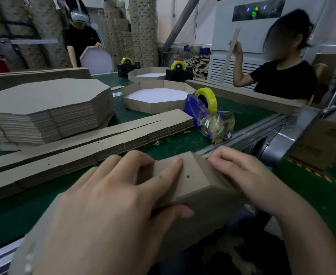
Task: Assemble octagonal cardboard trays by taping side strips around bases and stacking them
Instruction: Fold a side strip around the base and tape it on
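1. Two hands hold a folded side strip [193, 181] at the near edge of the green desk [183, 143].
2. Left hand [111, 195]: fingers curled over the strip's top fold, thumb pressed on its near face, gripping it.
3. Right hand [248, 175]: fingers bent onto the strip's right panel, holding it; thumb hidden.
4. Just beyond, a pile of flat strips [83, 149] lies across the desk, left to right.
5. Far left of the pile, a stack of octagonal bases [44, 108] lies flat.
6. At the pile's right end stands a blue tape dispenser [204, 116] carrying a yellow roll.
7. Just behind the dispenser sits an assembled tray [155, 107], white inside.
8. Farther off, a second tray [141, 75] lies between two black dispensers.
9. Two other persons at the far side each hold cardboard.
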